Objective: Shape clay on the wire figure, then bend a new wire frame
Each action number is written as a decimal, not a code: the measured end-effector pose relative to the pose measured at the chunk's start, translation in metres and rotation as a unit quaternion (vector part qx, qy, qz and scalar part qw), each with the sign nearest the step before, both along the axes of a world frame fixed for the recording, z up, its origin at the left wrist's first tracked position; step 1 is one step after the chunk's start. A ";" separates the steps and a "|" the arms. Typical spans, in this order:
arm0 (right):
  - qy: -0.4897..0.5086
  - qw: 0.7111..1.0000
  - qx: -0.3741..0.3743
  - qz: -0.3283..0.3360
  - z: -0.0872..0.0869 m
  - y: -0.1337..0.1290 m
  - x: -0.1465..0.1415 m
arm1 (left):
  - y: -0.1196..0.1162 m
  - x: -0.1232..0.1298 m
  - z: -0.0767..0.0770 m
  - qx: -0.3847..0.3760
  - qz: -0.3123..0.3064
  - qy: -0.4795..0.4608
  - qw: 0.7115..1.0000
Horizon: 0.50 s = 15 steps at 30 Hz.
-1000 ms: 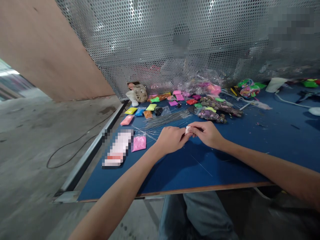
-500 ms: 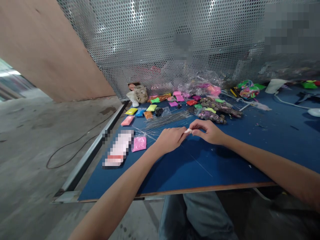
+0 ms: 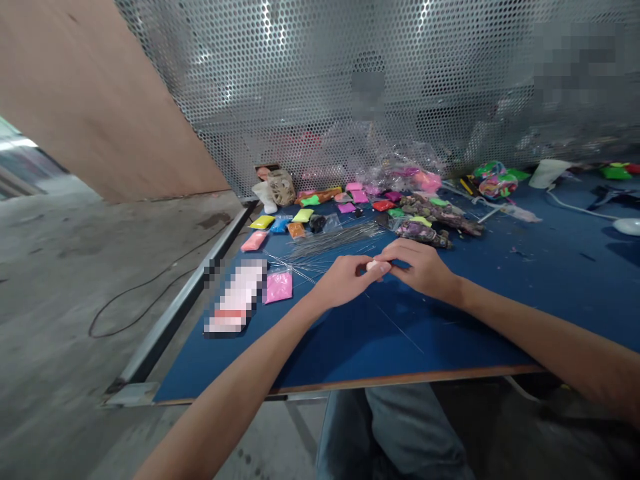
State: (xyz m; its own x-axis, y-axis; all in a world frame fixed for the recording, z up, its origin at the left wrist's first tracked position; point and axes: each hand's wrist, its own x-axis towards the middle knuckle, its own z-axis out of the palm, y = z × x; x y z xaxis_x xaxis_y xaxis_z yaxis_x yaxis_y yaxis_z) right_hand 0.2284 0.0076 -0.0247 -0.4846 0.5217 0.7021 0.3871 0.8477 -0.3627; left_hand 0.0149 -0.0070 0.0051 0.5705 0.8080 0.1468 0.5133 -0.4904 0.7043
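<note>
A small lump of white modelling clay (image 3: 373, 265) is pinched between my two hands above the blue table (image 3: 340, 353). My left hand (image 3: 343, 280) is closed on its left side, thumb lying across the front. On the other side, the fingers of my right hand (image 3: 423, 267) press on the same clay, touching my left fingertips. Part of the lump is hidden by the fingers. Just beyond the hands lies a bundle of thin metal wires (image 3: 335, 241). A single wire (image 3: 400, 328) rests on the tabletop below them.
Left of my hands are a pink clay packet (image 3: 279, 287) and a blurred-out pale sheet (image 3: 240, 293). Several colored packets, including a yellow one (image 3: 303, 215), lie farther back. Camouflage-patterned pieces (image 3: 423, 232) sit behind my right hand. A perforated metal panel (image 3: 300, 87) closes off the back.
My left thumb has come across the front of the white clay, and both hands have drawn closer together around it. The lump now shows as rounder and less stretched out.
</note>
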 end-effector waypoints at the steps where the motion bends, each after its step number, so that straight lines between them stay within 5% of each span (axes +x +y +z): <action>1: -0.001 1.000 0.016 -0.001 0.001 -0.002 -0.001 | 0.001 -0.001 0.000 0.009 -0.003 0.003 1.000; 10: -0.112 0.990 0.006 0.081 0.004 0.013 0.012 | 0.008 -0.010 -0.002 0.149 0.001 0.169 0.974; 15: -0.104 0.992 0.034 0.069 0.000 0.013 0.011 | 0.007 -0.009 -0.003 0.200 -0.003 0.212 0.957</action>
State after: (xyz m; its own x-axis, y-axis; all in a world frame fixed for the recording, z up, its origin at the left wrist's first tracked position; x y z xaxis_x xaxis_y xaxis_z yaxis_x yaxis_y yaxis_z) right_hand 0.2397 0.0207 -0.0251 -0.6857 0.3956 0.6110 0.3265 0.9174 -0.2275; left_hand 0.0055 -0.0004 0.0025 0.6518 0.7321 0.1980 0.7073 -0.6810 0.1898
